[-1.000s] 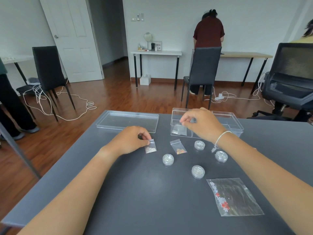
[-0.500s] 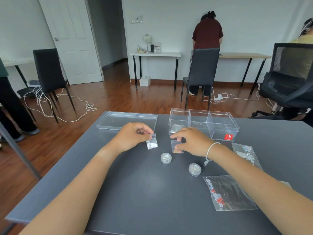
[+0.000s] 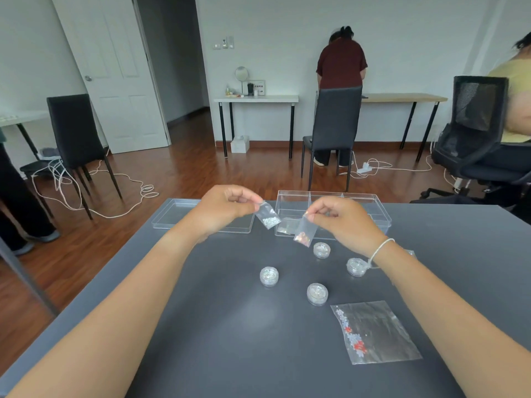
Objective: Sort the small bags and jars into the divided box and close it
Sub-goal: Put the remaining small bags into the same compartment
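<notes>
Dark grey matt tabletop lies under both our arms. Our left hand pinches the top edge of a small clear plastic bag of silvery bits between thumb and forefinger, holding it in the air in front of the clear plastic lid that lies flat on the table. Our right hand pinches a second small clear bag of orange-pink bits the same way, so it hangs in front of the clear divided plastic box, whose leftmost compartment already holds a small clear bag with pale contents. Four small round clear jars stand on the table near our right wrist: and. A larger clear flat bag with red and pale flower shapes lies flat, nearest us.
</notes>
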The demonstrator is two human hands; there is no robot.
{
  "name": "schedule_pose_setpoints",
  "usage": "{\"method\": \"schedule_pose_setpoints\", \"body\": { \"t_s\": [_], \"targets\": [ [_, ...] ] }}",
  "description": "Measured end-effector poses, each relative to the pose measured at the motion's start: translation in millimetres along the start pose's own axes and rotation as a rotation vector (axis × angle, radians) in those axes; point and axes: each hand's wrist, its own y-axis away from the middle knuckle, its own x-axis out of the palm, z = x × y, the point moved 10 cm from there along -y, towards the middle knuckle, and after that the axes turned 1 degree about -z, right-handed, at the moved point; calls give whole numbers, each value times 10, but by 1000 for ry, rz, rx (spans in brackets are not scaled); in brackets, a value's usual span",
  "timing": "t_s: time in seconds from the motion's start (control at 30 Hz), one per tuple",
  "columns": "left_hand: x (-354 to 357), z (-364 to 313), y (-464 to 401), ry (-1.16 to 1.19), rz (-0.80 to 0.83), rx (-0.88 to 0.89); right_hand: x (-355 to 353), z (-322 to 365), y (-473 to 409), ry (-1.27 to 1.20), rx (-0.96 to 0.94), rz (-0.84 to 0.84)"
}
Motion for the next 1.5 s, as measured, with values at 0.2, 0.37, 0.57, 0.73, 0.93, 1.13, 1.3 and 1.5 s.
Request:
{"method": "schedule_pose_setpoints", "body": {
  "t_s": [0.2,0.37,0.57,0.73,0.93,1.13,1.3,1.5],
  "targets": [
    [164,-296,-342,-66,20,59,-371,-58,28,-110,1,-208],
    [332,-300,-626,-171,19,83,-526,-90,55,-119,-12,-302],
    [578,-81,-799,-226,114,19,-515,-131,59,-96,-7,-309],
    [743,55,-830,-384,241,-16,-463,-130,49,-66,-11,-285],
    [779,10,-803,-523,244,32,-429,-152,35,-61,2,-278],
    [572,-36,-653,-547,107,102,-394,-152,-81,-60,11,-286],
    [322,-39,-342,-365,10,168,-331,-118,-270,-27,8,-278],
    [279,127,147,-191,80,88,-143,-74,-479,118,26,-195]
  ]
}}
